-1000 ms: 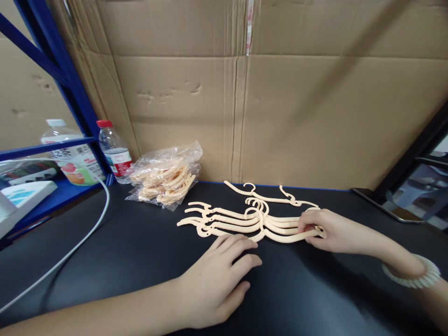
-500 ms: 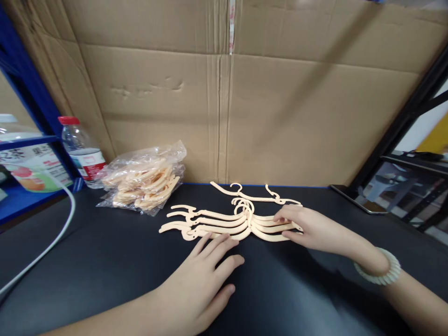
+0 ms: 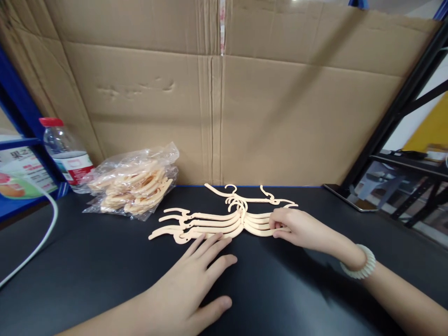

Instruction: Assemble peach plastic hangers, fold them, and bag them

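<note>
Several cream plastic folding hangers point(image 3: 210, 224) lie stacked and overlapping on the black table, their hooks bunched together at the middle. My left hand point(image 3: 191, 280) is open, fingers spread and palm down, with the fingertips at the near edge of the stack's left half. Over the right half, my right hand point(image 3: 297, 228) is closed, thumb and fingers pinching a hanger arm; the fingers cover part of the arms there. Behind the stack lies one more cream hanger point(image 3: 257, 200), its hook pointing away from me.
To the left sits a clear plastic bag point(image 3: 140, 179) full of similar hangers. Beside it stands a red-capped bottle point(image 3: 72, 161). A white cable point(image 3: 49, 233) curves across the table's left side. Cardboard point(image 3: 297, 116) walls the back, and a phone-like flat object point(image 3: 350, 198) lies at the back right.
My right hand has slid inward along the hangers, and its fingers have closed in a pinch. My left hand stays by the stack, its thumb a little lower. The view has shifted slightly.
</note>
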The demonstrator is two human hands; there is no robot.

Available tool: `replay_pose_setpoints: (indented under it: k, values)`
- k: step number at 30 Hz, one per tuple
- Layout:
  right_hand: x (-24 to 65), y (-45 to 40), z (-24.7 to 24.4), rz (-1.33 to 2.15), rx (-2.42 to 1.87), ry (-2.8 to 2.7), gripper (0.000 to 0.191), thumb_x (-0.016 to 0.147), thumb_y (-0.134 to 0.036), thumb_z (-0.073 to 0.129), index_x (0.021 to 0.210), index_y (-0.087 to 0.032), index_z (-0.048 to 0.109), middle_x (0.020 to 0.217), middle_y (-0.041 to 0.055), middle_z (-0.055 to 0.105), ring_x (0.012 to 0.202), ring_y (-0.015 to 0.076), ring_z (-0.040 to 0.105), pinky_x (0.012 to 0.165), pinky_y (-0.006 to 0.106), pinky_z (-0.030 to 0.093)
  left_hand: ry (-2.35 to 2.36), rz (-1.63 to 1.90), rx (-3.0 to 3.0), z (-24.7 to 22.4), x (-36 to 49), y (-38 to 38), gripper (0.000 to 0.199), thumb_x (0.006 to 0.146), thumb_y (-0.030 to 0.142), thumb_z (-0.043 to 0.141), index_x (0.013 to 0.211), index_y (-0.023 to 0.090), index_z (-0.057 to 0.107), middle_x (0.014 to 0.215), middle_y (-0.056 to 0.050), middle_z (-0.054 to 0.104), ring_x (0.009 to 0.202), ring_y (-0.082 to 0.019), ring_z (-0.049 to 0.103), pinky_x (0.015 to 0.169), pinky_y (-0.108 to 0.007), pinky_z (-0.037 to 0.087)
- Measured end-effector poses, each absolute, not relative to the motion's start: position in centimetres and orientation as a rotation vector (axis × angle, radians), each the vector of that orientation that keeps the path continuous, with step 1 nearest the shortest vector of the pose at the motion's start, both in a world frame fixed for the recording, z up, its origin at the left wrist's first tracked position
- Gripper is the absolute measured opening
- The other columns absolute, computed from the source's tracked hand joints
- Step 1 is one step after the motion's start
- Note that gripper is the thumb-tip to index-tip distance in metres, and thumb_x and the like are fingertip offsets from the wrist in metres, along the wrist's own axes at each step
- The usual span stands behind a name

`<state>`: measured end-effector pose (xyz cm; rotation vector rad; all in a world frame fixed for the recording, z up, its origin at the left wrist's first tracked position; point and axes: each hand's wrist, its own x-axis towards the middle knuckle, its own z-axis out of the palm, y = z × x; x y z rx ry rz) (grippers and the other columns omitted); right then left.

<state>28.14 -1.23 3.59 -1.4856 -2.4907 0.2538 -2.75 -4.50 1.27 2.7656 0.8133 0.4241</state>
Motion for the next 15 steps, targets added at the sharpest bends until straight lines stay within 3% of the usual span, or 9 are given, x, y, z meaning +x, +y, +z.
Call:
replay_pose_setpoints:
  k: [8,15]
  values:
    - [28.3,-1.1,3.5,0.24,-1.474,-2.467,0.007,0.079,-0.012,0.056,0.077,-0.019,0.057,0.077,0.0008,0.063,0.07,0.0155,0.055,0.062,0.026,0.036,0.922,0.53,2.724,0.5,-2.5,-4.7,0.049,0.083,0.027,0.062,0.132,0.03,0.052,0.151,-0.008,0.04,0.141,-0.036,0.031,0.113,-0.061,0.021]
    - [28.2,-1.3,3.8,0.196,-1.477,-2.479,0.01,0.077,-0.009,0.055,0.079,-0.019,0.056,0.079,0.0015,0.062,0.071,0.0156,0.055,0.063,0.025,0.036,0.552,0.333,2.725,1.9,-2.8,-3.9,0.055,0.084,0.028,0.063,0.137,0.029,0.047,0.149,-0.008,0.043,0.138,-0.033,0.036,0.113,-0.052,0.032]
